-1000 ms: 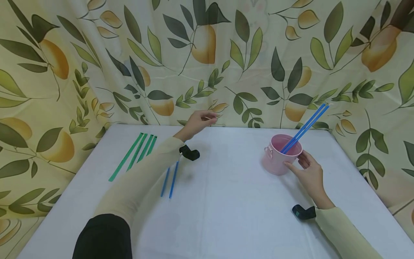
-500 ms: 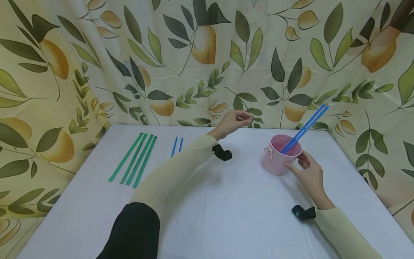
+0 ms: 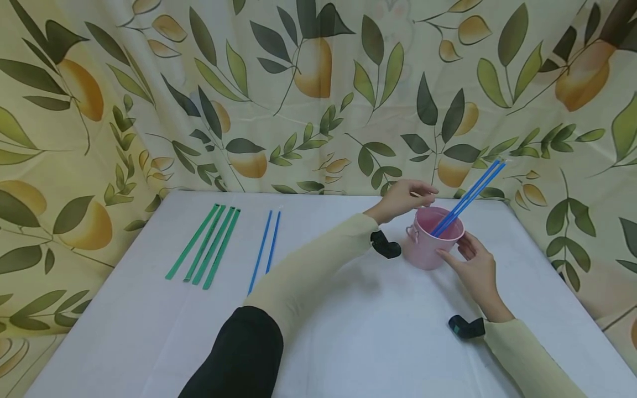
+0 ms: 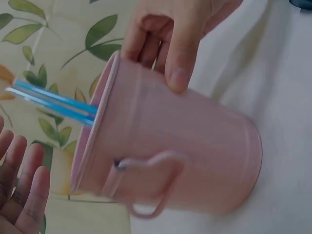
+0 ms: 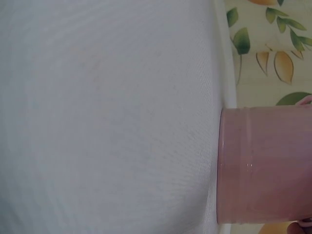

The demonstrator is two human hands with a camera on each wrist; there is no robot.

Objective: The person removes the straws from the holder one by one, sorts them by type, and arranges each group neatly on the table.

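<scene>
A small pink bucket [image 3: 423,253] with a side handle stands upright toward the back right of the table. My right hand [image 3: 479,272] grips it from the right, thumb and fingers on its wall near the rim. Two blue straws [image 3: 470,194] lean in the bucket, their tops sticking out to the right. My left hand [image 3: 404,199] hovers beside the bucket's left rim and holds nothing. In the left wrist view its fingers [image 4: 34,190] are loosely extended near the straws. Two more blue straws [image 3: 262,243] lie on the table, partly hidden behind my left sleeve.
Several flat green strips [image 3: 215,246] lie side by side at the left of the white-covered table [image 3: 378,342]. A curtain printed with leaves and fruit [image 3: 318,138] hangs just behind the table's back edge. Black cameras sit on both wrists.
My left hand has moved right across the table, from above the blue straws to the bucket's left rim. The right hand and the bucket have stayed in place.
</scene>
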